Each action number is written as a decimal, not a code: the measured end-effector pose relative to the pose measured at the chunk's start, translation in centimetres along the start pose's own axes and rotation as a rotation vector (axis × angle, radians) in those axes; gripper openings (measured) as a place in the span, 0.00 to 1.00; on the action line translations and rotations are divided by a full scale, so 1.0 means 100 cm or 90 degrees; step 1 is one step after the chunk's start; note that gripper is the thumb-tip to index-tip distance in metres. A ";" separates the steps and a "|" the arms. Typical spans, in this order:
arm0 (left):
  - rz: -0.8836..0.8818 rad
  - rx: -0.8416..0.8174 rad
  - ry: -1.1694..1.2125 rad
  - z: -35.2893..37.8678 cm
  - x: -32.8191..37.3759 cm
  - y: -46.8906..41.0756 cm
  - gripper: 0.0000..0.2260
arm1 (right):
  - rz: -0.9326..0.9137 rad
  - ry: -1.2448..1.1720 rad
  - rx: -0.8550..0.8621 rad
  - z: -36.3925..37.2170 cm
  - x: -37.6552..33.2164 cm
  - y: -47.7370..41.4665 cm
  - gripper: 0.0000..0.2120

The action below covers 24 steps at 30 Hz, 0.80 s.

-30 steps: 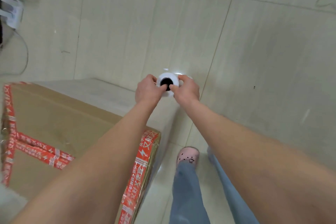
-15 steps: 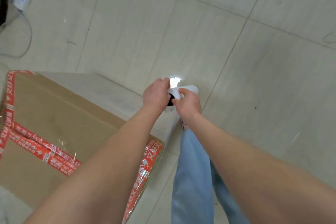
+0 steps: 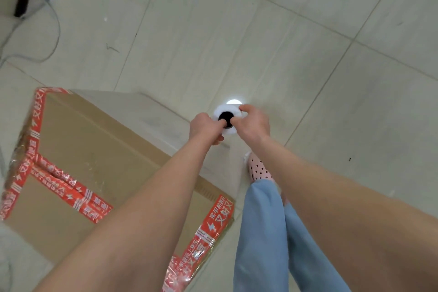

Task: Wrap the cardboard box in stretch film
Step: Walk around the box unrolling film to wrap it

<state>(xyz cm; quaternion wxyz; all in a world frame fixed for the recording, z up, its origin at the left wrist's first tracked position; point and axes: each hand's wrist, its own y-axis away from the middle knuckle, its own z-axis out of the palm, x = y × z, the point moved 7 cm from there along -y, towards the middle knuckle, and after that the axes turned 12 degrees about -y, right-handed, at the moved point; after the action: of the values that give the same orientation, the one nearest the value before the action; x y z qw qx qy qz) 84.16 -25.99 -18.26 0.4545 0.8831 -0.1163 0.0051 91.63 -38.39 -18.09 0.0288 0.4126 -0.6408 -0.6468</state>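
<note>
Gripping the stretch film roll (image 3: 227, 109) just past the far corner of the cardboard box (image 3: 94, 149), our left hand (image 3: 206, 128) and right hand (image 3: 253, 123) curl round its top end, fingers at the dark core, likely so it spins and pays out along the box's side.

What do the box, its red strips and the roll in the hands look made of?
Cardboard box: matte brown corrugated board; fluting shows at its near edge. Red strips: glossy printed plastic tape, wrinkled, with glints. Roll: probably whitish plastic film wound round a dark hollow core; core material unclear.
</note>
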 end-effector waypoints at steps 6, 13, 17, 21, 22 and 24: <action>0.282 0.149 -0.371 -0.020 0.051 -0.008 0.16 | -0.018 0.069 0.008 0.000 -0.014 -0.013 0.21; 0.304 0.148 -0.368 -0.033 0.066 -0.020 0.04 | -0.036 0.089 0.006 0.005 -0.027 -0.020 0.22; 0.133 0.138 -0.185 -0.056 0.032 -0.037 0.04 | -0.060 0.069 0.015 0.021 -0.042 -0.023 0.20; -0.018 0.098 0.085 -0.065 0.003 -0.042 0.07 | -0.053 0.064 0.000 0.043 -0.057 -0.030 0.21; -0.036 0.075 0.114 -0.065 -0.001 -0.043 0.08 | -0.057 0.067 -0.003 0.048 -0.061 -0.032 0.20; -0.033 0.035 0.103 -0.067 -0.003 -0.046 0.09 | -0.062 0.082 -0.005 0.054 -0.069 -0.035 0.19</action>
<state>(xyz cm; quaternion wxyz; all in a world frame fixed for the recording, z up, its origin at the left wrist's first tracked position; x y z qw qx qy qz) 85.52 -18.00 -18.05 0.4380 0.8946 -0.0563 0.0682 94.78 -29.50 -18.58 0.0401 0.4843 -0.6141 -0.6219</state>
